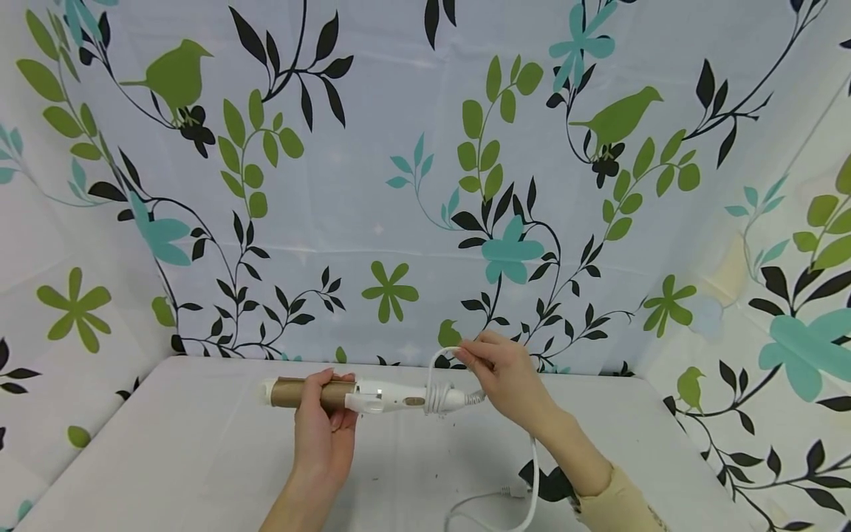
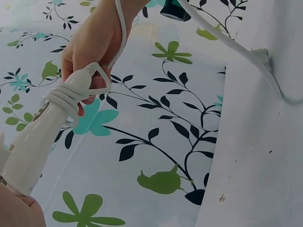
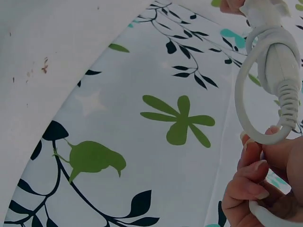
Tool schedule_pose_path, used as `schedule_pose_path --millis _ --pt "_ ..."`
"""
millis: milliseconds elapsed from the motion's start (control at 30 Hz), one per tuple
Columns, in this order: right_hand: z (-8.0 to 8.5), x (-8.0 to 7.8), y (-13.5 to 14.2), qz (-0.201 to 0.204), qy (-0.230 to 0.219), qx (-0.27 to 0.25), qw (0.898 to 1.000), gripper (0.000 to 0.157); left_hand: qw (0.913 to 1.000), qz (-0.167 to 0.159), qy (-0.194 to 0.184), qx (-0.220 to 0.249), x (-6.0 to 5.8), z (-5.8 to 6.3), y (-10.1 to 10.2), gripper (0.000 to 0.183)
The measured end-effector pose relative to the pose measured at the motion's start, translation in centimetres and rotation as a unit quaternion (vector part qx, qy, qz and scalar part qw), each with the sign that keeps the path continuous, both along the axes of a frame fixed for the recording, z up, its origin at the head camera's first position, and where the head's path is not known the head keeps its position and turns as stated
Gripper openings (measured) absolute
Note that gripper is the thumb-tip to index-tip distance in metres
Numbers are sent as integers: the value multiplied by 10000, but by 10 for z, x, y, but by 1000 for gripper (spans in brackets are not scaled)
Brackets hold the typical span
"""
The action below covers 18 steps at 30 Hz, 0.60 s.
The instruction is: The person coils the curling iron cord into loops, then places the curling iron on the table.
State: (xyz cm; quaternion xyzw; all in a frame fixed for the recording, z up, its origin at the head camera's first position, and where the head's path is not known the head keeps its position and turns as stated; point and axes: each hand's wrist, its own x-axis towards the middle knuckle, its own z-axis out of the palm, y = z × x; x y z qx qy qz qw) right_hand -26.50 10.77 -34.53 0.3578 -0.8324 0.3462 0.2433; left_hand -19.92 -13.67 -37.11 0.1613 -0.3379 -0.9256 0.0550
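Note:
A white curling iron [image 1: 392, 397] with a gold-brown barrel [image 1: 287, 392] is held level above the table in the head view. My left hand [image 1: 322, 436] grips it round the barrel. Several turns of its white power cord [image 1: 436, 399] are wound round the handle end, as the left wrist view also shows. My right hand [image 1: 508, 380] pinches the cord beside that end; in the right wrist view a loop of cord [image 3: 242, 101] runs from the handle to the fingertips [image 3: 258, 165]. The rest of the cord hangs down from the right hand.
The white table [image 1: 226, 443] carries the cord's loose end with its plug [image 1: 515, 492] near the front. Patterned cloth [image 1: 372, 185] with leaves, birds and flowers stands behind and at both sides. A dark strap or band [image 1: 552, 484] is at the right wrist.

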Motion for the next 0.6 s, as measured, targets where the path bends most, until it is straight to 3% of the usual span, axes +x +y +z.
schedule_pose_path --millis 167,367,600 --pt "-2 -2 2 -31 -864 93 9962 11 9999 -80 -41 75 0 1 0 20" --pt "-13 -8 7 129 -1852 -6 9826 18 9998 -147 -59 110 1 1 -1 23" --pt "-20 -10 10 528 -2947 -72 9541 26 9997 -179 -21 174 2 2 -1 16"
